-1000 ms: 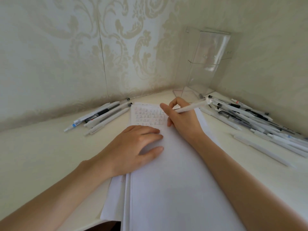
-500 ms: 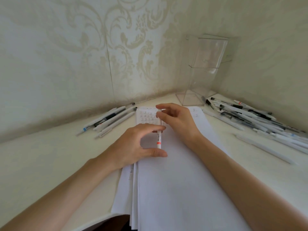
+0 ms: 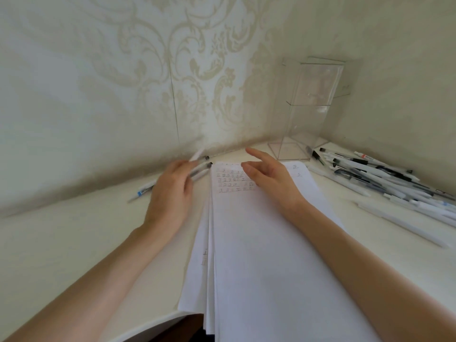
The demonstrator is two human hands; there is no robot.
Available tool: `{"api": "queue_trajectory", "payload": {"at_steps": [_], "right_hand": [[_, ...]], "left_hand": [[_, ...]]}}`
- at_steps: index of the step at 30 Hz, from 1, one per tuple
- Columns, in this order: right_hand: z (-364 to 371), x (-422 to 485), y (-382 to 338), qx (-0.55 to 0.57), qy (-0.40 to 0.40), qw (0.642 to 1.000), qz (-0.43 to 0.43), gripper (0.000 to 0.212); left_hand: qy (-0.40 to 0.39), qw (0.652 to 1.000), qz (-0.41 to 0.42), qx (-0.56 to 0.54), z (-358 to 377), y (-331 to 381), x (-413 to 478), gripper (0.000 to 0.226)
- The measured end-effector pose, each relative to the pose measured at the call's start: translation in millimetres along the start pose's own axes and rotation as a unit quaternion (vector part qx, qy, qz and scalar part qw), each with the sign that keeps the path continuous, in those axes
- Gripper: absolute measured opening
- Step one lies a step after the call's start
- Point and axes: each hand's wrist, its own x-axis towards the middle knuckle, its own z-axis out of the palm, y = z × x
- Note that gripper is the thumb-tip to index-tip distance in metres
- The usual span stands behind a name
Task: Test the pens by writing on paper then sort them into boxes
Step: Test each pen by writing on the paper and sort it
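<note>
Two hands in view. My left hand (image 3: pixel 172 193) is gripping a blurred white plastic pen (image 3: pixel 196 156) by its lower end, over the short row of white pens (image 3: pixel 145 190) lying left of the paper. My right hand (image 3: pixel 269 177) is hovering wide and empty over the stack of white paper sheets (image 3: pixel 259 243), fingers spread above the handwritten test marks (image 3: pixel 229 180).

Risks, as I'm judging them:
- Dropping the pen at an angle is likely knocking the row and sending pens rolling to the wall or onto the sheets.
- My right palm could be smearing fresh ink.
- The tall clear acrylic box (image 3: pixel 308 107) is standing in the corner, well apart from my left hand, so the pen may be ending up outside any box.

Room: the wall is sitting close behind the row. The heap of black-and-white pens (image 3: pixel 382 174) is crowding the right side. The cream tabletop (image 3: pixel 61 243) is lying open at left. The sheets are overhanging the near table edge.
</note>
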Motion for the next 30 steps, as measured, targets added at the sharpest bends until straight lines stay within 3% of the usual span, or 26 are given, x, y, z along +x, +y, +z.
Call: {"api": "queue_trajectory", "payload": {"at_steps": [2,4,7,9,12,14,18,21,25,28,30], "right_hand": [[2.0,-0.7,0.9,-0.044,-0.007,0.999,-0.005,0.036],[4.6,-1.8,0.8,-0.082,-0.017,0.996,-0.012,0.031],[1.6,-4.0,-3.8,-0.144,-0.019,0.989,-0.017,0.026],[-10.7,-7.1,-8.0,-0.220,-0.010,0.975,-0.028,0.024],[-43.4,-20.7,-9.2,-0.345,0.035,0.938,-0.032,0.026],[-72.9,-37.4,-5.0,-0.418,0.076,0.905,-0.003,0.028],[-130.0,-76.2,6.6,-0.548,0.142,0.818,0.099,0.030],[-154.0,-95.9,17.0,-0.587,0.141,0.783,0.153,0.032],[-158.9,-104.4,27.4,-0.556,0.159,0.806,0.122,0.021],[-146.6,-97.8,21.2,-0.487,0.191,0.852,0.031,0.015],[-131.5,-85.5,14.2,-0.479,0.189,0.857,-0.029,0.020]], "left_hand": [[0.008,0.996,-0.059,0.070,-2.0,-9.3,1.3,0.042],[0.003,0.990,-0.052,0.129,-0.9,-10.5,2.7,0.039],[-0.021,0.990,0.048,0.128,3.9,-0.4,-0.3,0.029],[-0.121,0.984,0.120,0.049,6.5,15.8,-8.0,0.040],[-0.286,0.929,0.234,-0.025,11.6,34.6,-23.1,0.052],[-0.342,0.905,0.250,-0.037,14.3,37.4,-28.0,0.064],[-0.349,0.908,0.228,-0.041,17.2,34.5,-26.9,0.071],[-0.341,0.909,0.233,-0.048,19.1,34.6,-27.7,0.070],[-0.353,0.907,0.223,-0.048,17.9,35.5,-27.3,0.060],[-0.352,0.909,0.220,-0.049,17.9,35.9,-28.3,0.062],[-0.349,0.909,0.223,-0.046,17.1,37.3,-29.0,0.064]]}}
